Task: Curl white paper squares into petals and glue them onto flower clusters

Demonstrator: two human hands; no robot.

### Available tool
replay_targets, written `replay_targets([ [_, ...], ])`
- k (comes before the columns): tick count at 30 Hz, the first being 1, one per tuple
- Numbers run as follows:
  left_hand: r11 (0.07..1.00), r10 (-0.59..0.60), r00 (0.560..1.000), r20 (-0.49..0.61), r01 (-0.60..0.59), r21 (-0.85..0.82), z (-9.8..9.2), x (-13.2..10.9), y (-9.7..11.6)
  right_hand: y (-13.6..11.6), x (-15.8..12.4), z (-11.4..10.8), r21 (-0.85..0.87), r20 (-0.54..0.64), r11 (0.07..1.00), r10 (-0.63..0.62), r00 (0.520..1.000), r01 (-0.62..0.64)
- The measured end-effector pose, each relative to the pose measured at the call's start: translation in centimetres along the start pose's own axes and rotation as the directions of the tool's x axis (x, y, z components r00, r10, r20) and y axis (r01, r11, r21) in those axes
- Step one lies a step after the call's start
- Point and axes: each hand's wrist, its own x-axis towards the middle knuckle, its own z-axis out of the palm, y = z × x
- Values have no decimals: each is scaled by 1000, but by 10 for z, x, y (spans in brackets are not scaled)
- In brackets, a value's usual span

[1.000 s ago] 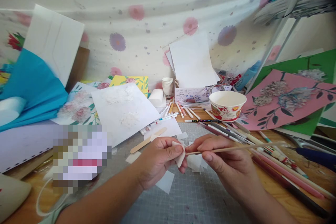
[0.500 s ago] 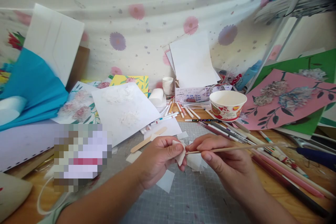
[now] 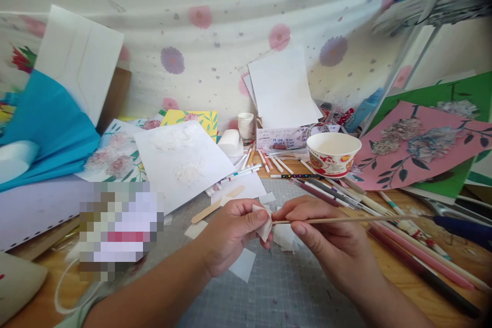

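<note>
My left hand (image 3: 240,225) pinches a small piece of white tissue paper (image 3: 263,221) between thumb and fingers, above the grey cutting mat (image 3: 303,287). From the right, my right hand (image 3: 323,236) holds a thin wooden stick (image 3: 346,219) between thumb and fingers. The stick's left tip meets the tissue paper; its other end reaches out over the pens. Beneath the hands lie loose white paper squares (image 3: 243,265). A wooden craft stick (image 3: 215,206) rests just beyond my left hand.
A white sheet with crumpled paper stuck on it (image 3: 184,164) lies back left. Several pens and brushes (image 3: 423,256) spread along the right, near a paper bowl (image 3: 333,156) and blue-handled scissors (image 3: 463,228). A pink flower picture (image 3: 400,164) leans at right.
The stick in my right hand has swung slightly, its far end now a little lower and farther right. My right thumb has shifted slightly left. My left hand stays in place.
</note>
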Motion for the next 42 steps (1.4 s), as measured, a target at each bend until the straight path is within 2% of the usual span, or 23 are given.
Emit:
replay_targets([
  [7,1000,3,1000,6,-3,-16,0,0,1,-1,-1,-1,57,2,998,24,1000,-24],
  [20,1000,-3,1000,-5,3,-6,1,0,1,-2,-1,0,57,-26,998,32,999,-31],
  [33,1000,0,1000,-17,-1,-22,2,0,0,-1,0,1,-21,-32,1000,9,999,-10],
  [42,1000,16,998,-53,-16,0,4,1,0,-2,-2,0,-113,-1,992,-53,999,52],
])
